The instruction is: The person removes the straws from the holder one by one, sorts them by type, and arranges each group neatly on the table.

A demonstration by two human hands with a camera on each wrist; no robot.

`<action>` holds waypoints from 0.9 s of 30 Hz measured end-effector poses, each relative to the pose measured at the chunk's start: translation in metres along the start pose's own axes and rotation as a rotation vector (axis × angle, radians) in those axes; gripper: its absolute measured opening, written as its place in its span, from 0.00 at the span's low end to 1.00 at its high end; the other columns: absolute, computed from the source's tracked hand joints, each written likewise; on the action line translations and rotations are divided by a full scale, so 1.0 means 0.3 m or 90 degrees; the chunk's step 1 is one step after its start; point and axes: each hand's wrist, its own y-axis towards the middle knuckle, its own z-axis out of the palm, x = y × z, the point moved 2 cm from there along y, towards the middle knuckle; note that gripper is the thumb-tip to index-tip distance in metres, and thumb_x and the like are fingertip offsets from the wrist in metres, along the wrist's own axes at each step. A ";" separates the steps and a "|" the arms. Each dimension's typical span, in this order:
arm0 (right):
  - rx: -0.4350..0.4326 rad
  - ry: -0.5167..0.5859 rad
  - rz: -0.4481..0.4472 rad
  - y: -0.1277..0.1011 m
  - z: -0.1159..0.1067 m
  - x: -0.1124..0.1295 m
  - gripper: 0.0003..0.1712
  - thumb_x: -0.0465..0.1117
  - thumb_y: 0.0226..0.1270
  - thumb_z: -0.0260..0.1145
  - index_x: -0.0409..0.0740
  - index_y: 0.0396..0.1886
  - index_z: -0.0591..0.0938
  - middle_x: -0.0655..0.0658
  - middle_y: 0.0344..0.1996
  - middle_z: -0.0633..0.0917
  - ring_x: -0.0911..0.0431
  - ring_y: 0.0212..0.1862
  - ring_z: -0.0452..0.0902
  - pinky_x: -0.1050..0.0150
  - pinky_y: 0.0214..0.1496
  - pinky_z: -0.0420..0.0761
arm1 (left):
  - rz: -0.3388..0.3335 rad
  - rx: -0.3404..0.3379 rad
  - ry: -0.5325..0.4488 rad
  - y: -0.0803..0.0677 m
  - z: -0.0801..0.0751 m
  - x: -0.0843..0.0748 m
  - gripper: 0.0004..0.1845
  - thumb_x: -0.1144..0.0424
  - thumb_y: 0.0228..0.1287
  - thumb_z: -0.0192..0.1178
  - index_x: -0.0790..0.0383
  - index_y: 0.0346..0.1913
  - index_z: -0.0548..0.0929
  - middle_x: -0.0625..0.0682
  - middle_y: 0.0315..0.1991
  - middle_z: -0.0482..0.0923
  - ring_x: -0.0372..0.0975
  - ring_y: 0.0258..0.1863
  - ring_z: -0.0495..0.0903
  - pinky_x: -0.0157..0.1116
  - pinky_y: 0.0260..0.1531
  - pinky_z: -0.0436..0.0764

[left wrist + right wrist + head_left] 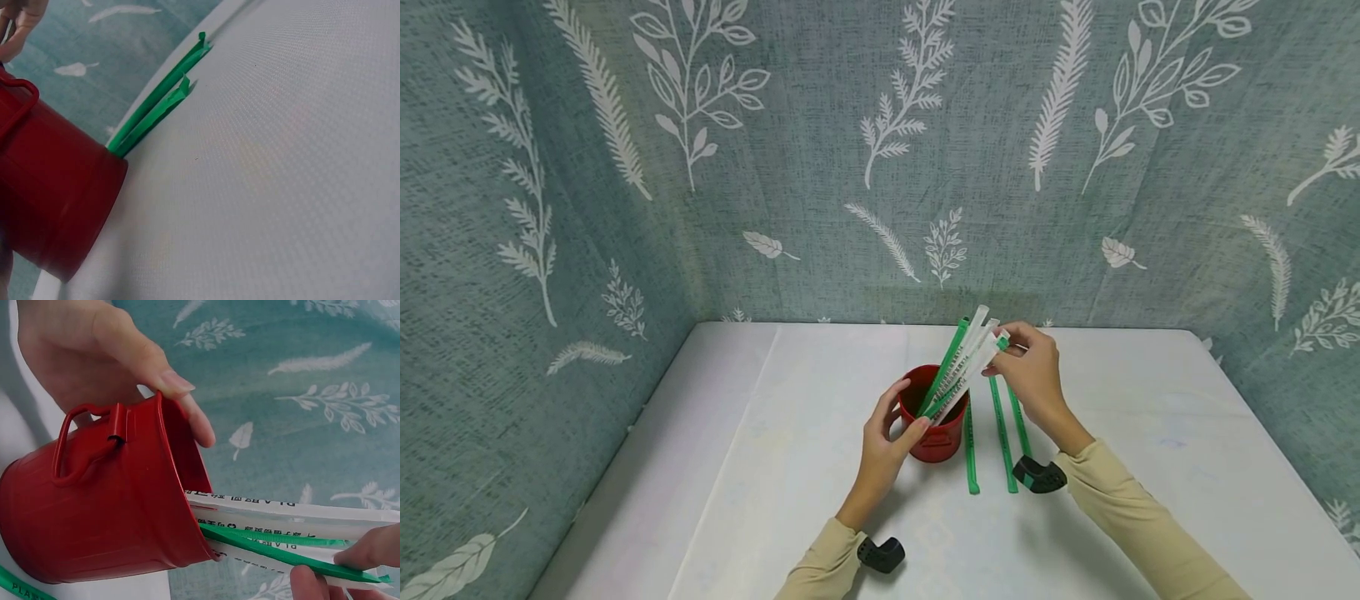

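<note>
Nearest me, my beige sleeves reach out over the white bench [1150, 400]. My left hand [887, 437] cups the near side of the small red bucket [936, 437], its fingers [181, 403] curled over the rim, thumb on one side and fingertips on the other, so it grips the wall of the bucket. A bundle of wrapped straws [962, 367], green and white, stands tilted inside the bucket, leaning away from my left fingers toward my right. My right hand [1033, 375] pinches the top ends of those straws between thumb and fingertips [369, 550], just above and beyond the bucket's rim. Below my right fingers, three green wrapped straws [1000, 433] lie flat on the bench just beside the bucket, side by side, pointing back toward my right wrist.
</note>
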 end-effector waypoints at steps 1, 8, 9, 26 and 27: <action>0.001 -0.003 0.001 -0.001 -0.001 0.001 0.14 0.28 0.60 0.61 0.29 0.46 0.77 0.33 0.39 0.80 0.62 0.29 0.82 0.59 0.32 0.84 | 0.001 0.001 -0.001 0.000 0.000 -0.001 0.30 0.73 0.61 0.59 0.71 0.66 0.64 0.64 0.65 0.65 0.55 0.64 0.63 0.59 0.59 0.64; -0.028 -0.025 0.021 -0.010 -0.003 -0.010 0.19 0.32 0.57 0.68 0.31 0.48 0.76 0.36 0.40 0.78 0.64 0.32 0.81 0.62 0.35 0.83 | 0.004 0.003 -0.004 0.005 -0.002 -0.004 0.30 0.72 0.62 0.59 0.71 0.67 0.64 0.64 0.65 0.64 0.54 0.65 0.62 0.58 0.60 0.63; -0.032 -0.022 0.022 -0.012 -0.001 -0.013 0.18 0.32 0.57 0.69 0.31 0.46 0.76 0.36 0.40 0.78 0.64 0.32 0.81 0.62 0.35 0.83 | 0.004 0.003 -0.004 0.006 -0.002 -0.004 0.30 0.72 0.61 0.59 0.71 0.67 0.64 0.64 0.65 0.64 0.54 0.65 0.62 0.58 0.60 0.63; -0.035 0.019 0.005 -0.053 0.034 -0.041 0.16 0.33 0.54 0.73 0.35 0.41 0.78 0.37 0.38 0.84 0.60 0.36 0.83 0.65 0.35 0.82 | -0.013 -0.005 -0.012 0.001 0.000 0.000 0.30 0.72 0.61 0.59 0.70 0.66 0.64 0.62 0.66 0.64 0.51 0.66 0.62 0.56 0.61 0.62; -0.043 0.020 -0.001 -0.052 0.032 -0.037 0.16 0.33 0.53 0.73 0.35 0.41 0.78 0.37 0.37 0.84 0.60 0.35 0.83 0.65 0.35 0.81 | -0.014 -0.006 -0.012 0.001 0.000 0.001 0.30 0.72 0.61 0.59 0.70 0.66 0.65 0.61 0.66 0.64 0.51 0.66 0.62 0.56 0.61 0.63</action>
